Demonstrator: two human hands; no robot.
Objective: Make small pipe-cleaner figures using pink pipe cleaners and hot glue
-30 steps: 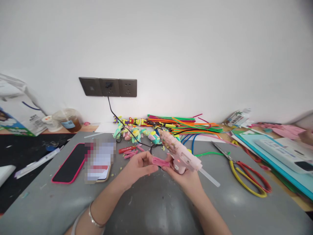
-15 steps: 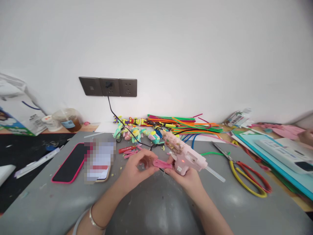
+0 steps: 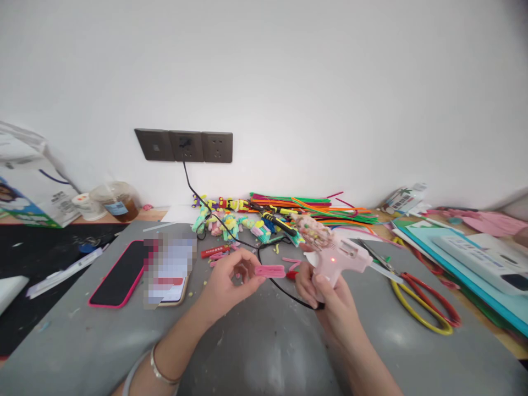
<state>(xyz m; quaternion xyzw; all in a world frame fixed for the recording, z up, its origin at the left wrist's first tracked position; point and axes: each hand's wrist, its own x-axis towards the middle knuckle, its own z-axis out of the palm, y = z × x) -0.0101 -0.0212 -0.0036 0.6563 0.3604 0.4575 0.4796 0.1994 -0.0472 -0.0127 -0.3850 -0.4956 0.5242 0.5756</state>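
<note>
Between the thumb and fingers of my left hand is a small folded bundle of pink pipe cleaner, held level above the grey mat. My right hand is wrapped round the handle of a pale pink glue gun with a lit orange light. The gun's nozzle end, covered in clumped beige decoration, tips up and left, while a clear glue stick juts from its back. A black cord runs from the handle. More short pink pieces lie beyond my left hand.
Colourful pipe cleaners and small fuzzy figures lie along the wall with pliers. Scissors rest at right beside stacked sheets. Two phones lie at left, near a drink cup. The cord reaches a wall socket.
My right hand has moved right with the glue gun, letting go of the pink bundle's right end. My left hand keeps the bundle nearly in place, now more level.
</note>
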